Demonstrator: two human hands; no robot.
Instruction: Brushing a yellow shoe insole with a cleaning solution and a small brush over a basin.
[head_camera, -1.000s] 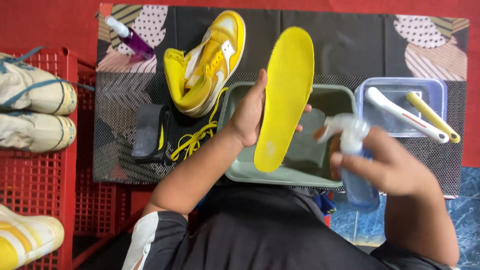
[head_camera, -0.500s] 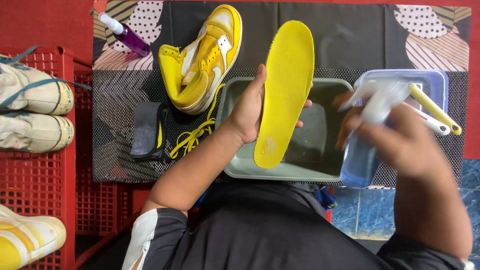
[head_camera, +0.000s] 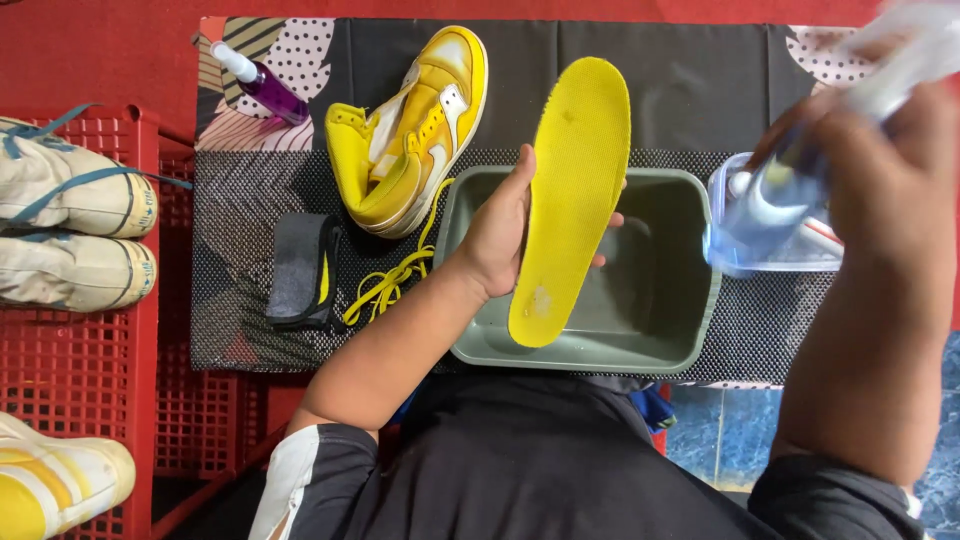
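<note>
I had my left hand (head_camera: 495, 235) closed on the yellow insole (head_camera: 570, 195), thumb along its left edge and fingertips showing past its right edge, so the grip was wrapped firmly round the middle. The insole stood lengthwise over the grey-green basin (head_camera: 660, 345), its toe end reaching past the basin's far rim and its heel end, marked with a pale worn patch, hanging above the near part of the basin floor.

My right hand (head_camera: 880, 180) was raised near the right edge of the view, blurred, with its grip shut around a clear spray bottle (head_camera: 775, 210); the bottle's white head was smeared toward the top right corner. Behind it sat a clear plastic tub (head_camera: 725, 255) just beside the basin's right wall; what lay in it I could not make out.

Everything rested on a black dotted mat (head_camera: 250, 330). At the mat's far left corner lay a small purple spray bottle (head_camera: 265, 85). A yellow high-top sneaker (head_camera: 415, 130) lay on its side left of the basin, its yellow laces (head_camera: 390, 280) trailing toward the near edge, beside a folded dark cloth (head_camera: 300, 270). Two cream shoes (head_camera: 70, 230) sat on a red crate (head_camera: 145, 330) at the left.
</note>
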